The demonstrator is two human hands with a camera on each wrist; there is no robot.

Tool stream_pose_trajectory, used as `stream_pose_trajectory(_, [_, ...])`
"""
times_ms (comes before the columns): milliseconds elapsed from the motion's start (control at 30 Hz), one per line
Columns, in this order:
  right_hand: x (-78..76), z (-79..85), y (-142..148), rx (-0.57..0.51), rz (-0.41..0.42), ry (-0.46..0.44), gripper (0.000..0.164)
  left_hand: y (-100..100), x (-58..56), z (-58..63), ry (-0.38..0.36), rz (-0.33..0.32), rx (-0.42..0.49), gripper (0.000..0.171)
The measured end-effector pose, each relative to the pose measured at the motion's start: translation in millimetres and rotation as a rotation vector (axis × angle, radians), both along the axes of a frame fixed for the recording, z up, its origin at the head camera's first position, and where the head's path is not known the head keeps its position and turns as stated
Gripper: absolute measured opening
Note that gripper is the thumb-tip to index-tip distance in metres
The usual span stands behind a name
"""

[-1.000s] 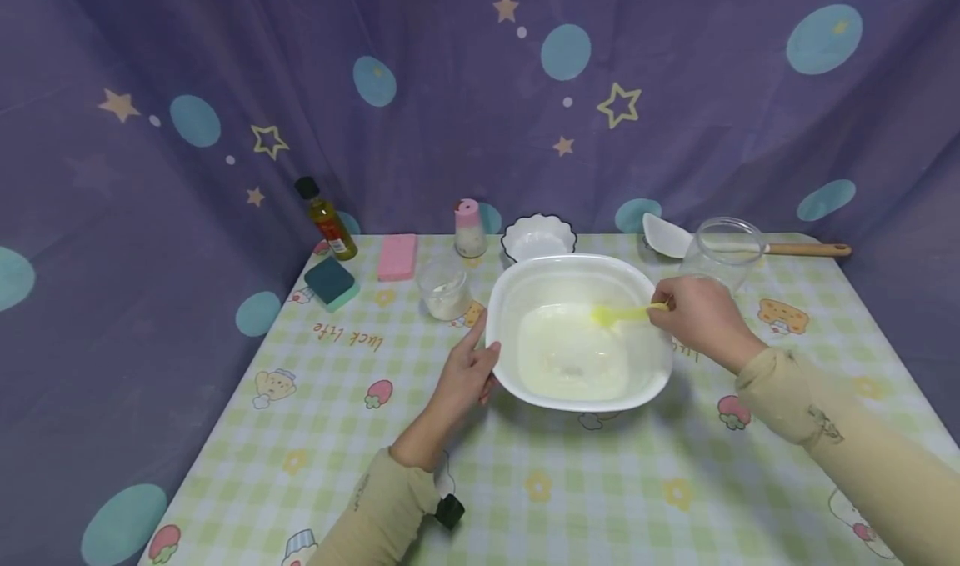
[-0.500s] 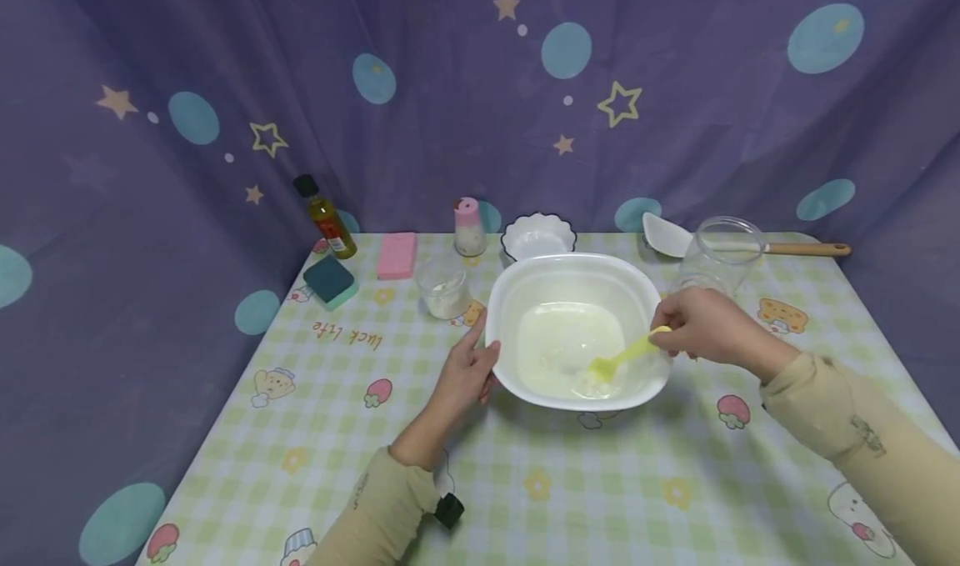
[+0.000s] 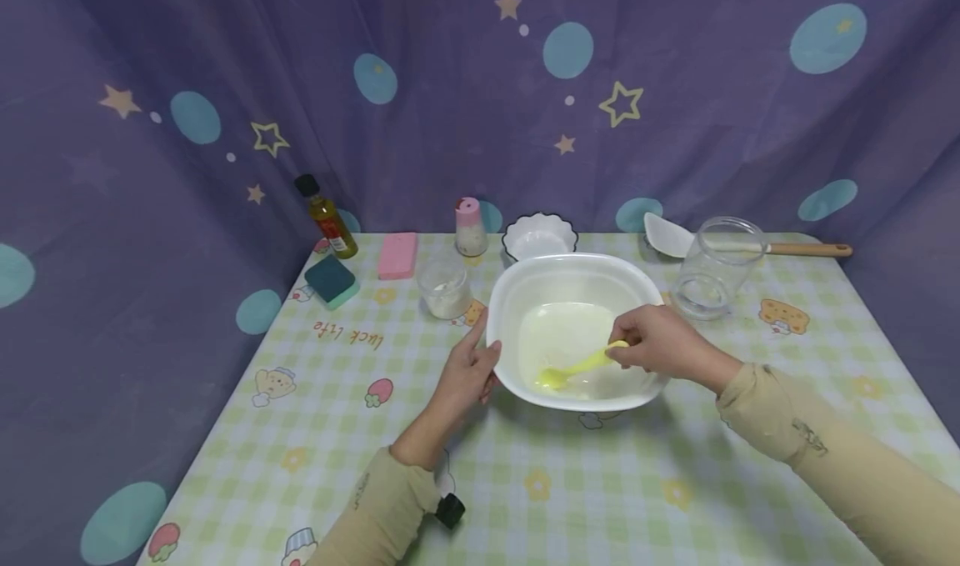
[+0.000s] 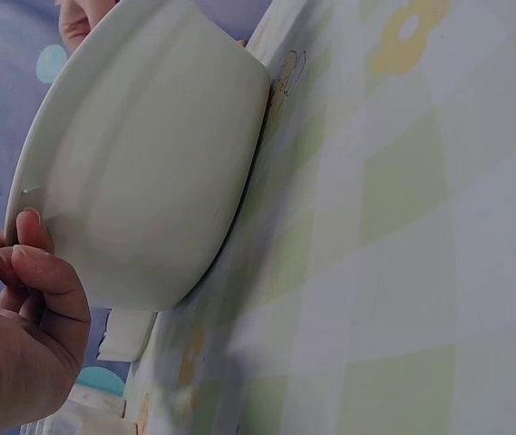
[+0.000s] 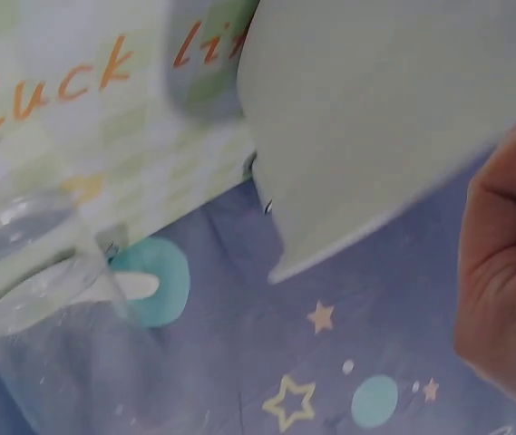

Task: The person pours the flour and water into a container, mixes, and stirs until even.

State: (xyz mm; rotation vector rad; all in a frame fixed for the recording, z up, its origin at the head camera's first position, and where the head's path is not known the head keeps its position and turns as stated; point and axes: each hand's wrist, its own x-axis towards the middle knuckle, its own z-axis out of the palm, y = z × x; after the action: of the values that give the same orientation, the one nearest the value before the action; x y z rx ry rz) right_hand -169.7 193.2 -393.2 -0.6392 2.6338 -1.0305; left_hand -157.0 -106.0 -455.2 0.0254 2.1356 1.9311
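A white basin (image 3: 577,281) holds pale, milky liquid (image 3: 558,328). My left hand (image 3: 463,372) grips its left rim; in the left wrist view the curled fingers (image 4: 53,281) sit at the edge, against the outer wall. Over the right side, my right hand (image 3: 663,341) pinches the handle end of a yellow spoon (image 3: 588,364). The spoon slants down to the left, its bowl end in the liquid near the front left wall. In the right wrist view only the hand (image 5: 502,254) and the basin's outside (image 5: 375,109) show; the spoon is out of sight.
Behind the basin stand a scalloped white bowl (image 3: 540,234) and a pink-topped shaker (image 3: 470,228). Left are a clear cup of white powder (image 3: 444,289), sponges (image 3: 330,281) and an oil bottle (image 3: 328,220). A clear jar (image 3: 708,274) and a white spatula (image 3: 667,237) lie right.
The spoon has swept from the basin's back right, forward and then left along the front, with my right hand following leftward. My left hand and the basin have stayed put.
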Motion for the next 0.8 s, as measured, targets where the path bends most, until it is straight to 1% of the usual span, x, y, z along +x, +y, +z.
stream_pose_trajectory(67, [-0.4,-4.2,-5.9,-0.003,-0.009,0.035,0.011,0.2,0.4,2.5,-0.009,-0.004,-0.005,0.06])
stream_pose_trajectory(267, [-4.2,-12.0,-18.3,0.032,-0.042,0.19,0.011,2.9,11.8,27.1,0.016,-0.017,-0.007,0.06])
stream_pose_trajectory(333, [-5.5,-12.7,-20.0,0.038,-0.055,0.226,0.012,3.3,13.5,30.1,0.025,-0.018,-0.002,0.061])
stream_pose_trajectory(400, [-7.1,-13.8,-20.7,0.045,-0.075,0.249,0.013,3.5,13.6,31.5,0.011,-0.015,-0.006,0.06])
stream_pose_trajectory(500, [-10.9,-16.2,-20.0,0.059,-0.109,0.271,0.015,4.1,13.3,31.8,0.003,-0.006,-0.014,0.06])
stream_pose_trajectory(533, [-12.2,-16.7,-19.4,0.064,-0.121,0.28,0.015,3.8,12.1,29.5,-0.003,-0.004,-0.017,0.06])
stream_pose_trajectory(633, [-16.2,-17.0,-16.9,0.085,-0.159,0.311,0.014,2.0,6.8,18.4,-0.012,-0.003,-0.017,0.06])
stream_pose_trajectory(733, [-19.4,-15.7,-13.4,0.103,-0.195,0.316,0.012,0.0,1.9,6.3,-0.014,-0.004,-0.005,0.061])
stream_pose_trajectory(800, [-21.2,-14.3,-10.0,0.12,-0.223,0.308,0.01,-0.4,1.0,3.1,-0.005,-0.002,-0.001,0.06])
